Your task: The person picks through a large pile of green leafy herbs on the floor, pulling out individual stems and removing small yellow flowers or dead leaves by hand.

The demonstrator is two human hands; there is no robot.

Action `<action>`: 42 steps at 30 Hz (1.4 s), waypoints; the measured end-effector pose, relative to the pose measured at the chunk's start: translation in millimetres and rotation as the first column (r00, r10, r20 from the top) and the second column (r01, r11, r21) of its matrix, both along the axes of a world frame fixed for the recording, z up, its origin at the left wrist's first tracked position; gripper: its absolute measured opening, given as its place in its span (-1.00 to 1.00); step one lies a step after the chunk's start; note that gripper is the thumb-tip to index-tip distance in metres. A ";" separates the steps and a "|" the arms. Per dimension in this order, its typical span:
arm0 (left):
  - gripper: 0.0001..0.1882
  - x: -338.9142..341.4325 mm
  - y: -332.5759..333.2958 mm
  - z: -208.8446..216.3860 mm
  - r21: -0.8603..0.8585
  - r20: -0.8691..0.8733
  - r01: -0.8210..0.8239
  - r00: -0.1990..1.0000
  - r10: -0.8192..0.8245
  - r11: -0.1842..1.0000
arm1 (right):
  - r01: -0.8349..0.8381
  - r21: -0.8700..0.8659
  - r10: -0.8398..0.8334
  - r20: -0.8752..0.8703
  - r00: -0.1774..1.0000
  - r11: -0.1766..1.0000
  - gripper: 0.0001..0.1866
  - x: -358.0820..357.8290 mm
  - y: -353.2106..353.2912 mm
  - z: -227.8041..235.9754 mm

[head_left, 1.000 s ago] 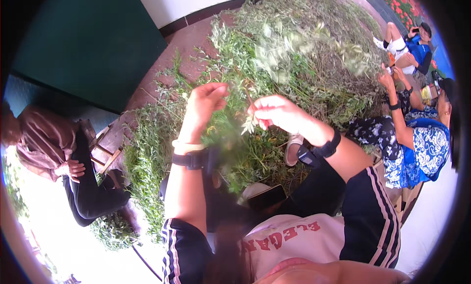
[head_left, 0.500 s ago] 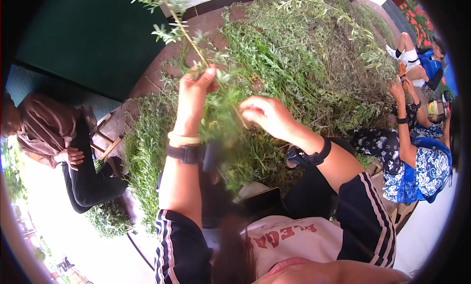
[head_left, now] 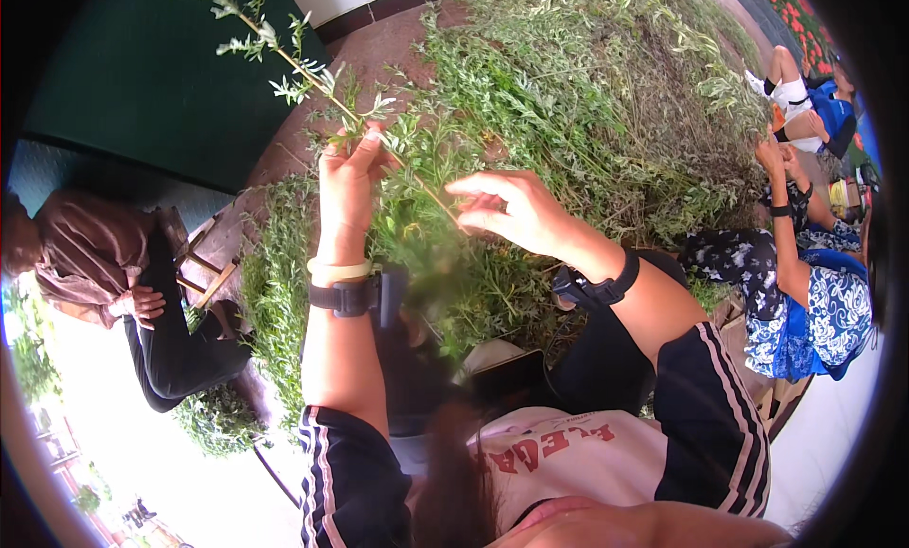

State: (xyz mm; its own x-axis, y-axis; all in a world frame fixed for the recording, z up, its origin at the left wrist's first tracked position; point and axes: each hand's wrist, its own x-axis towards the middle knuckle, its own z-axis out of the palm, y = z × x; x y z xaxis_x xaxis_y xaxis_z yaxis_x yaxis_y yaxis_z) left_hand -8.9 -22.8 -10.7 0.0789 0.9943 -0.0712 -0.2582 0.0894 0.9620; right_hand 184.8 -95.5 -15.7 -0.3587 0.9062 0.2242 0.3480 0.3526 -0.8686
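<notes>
My left hand (head_left: pixel 347 174) is raised left of the middle, its thumb and fingers closed round a leafy plant stem (head_left: pixel 301 67). The stem slants from the upper left, where small grey-green leaves stand out along it, down through the grip. Below the hand, its barer lower end runs toward my right hand (head_left: pixel 521 210). That hand has its thumb and fingers apart, with the fingertips beside the stem's lower end; whether they touch it is hard to see. Behind both hands lies a large heap of cut leafy plants (head_left: pixel 530 103).
A person in brown (head_left: pixel 95 250) sits at the left by a wooden stool (head_left: pixel 204 269). At the right sit a person in a blue-and-white patterned top (head_left: pixel 805 306) and another in blue and white (head_left: pixel 805 107). A dark green panel (head_left: pixel 161 84) stands at the upper left.
My left hand has moved slightly left, and the stem in it leans further left. The fingers of my right hand have spread a little beside the stem's lower end.
</notes>
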 end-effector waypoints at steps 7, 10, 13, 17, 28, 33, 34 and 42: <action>-0.87 -1.3 1.0 -3.0 0.013 0.021 -0.079 0.997 0.079 0.997 | 0.023 0.149 -0.045 0.143 0.989 0.989 -0.89 -4.0 3.0 -4.8; -0.88 -4.1 3.2 -3.7 0.007 -0.002 -0.052 0.999 0.052 0.999 | 0.056 0.126 -0.073 0.132 0.989 0.990 -0.92 -4.0 3.8 -0.4; -0.91 -13.6 7.5 -4.6 0.099 0.000 -0.147 0.989 0.148 0.984 | 0.057 0.141 -0.071 0.094 0.993 0.988 -0.91 -2.8 5.8 5.7; -0.92 -42.6 16.1 -0.5 0.098 0.047 -0.211 0.977 0.207 0.973 | -0.006 -0.011 0.009 0.250 0.968 1.000 -0.90 10.7 5.4 6.8; -0.90 9.3 -0.9 -1.6 0.038 -0.033 -0.008 0.999 0.009 0.999 | 0.139 -0.099 -0.134 0.052 0.990 0.985 -0.64 1.3 7.3 14.4; -0.92 20.3 -5.9 -6.5 0.027 -0.064 0.079 0.995 -0.077 0.996 | 0.070 0.012 -0.070 -0.029 0.997 0.997 -0.69 -4.8 6.5 13.9; -0.91 21.6 -6.6 -6.8 0.025 -0.060 0.086 0.995 -0.084 0.996 | 0.029 0.067 -0.032 0.045 0.998 0.997 -0.74 -4.3 7.3 11.8; -0.91 18.9 -5.6 -4.6 -0.023 -0.027 0.068 0.997 -0.069 0.997 | -0.029 0.122 0.040 -0.088 0.995 0.992 -0.86 -1.8 11.1 1.9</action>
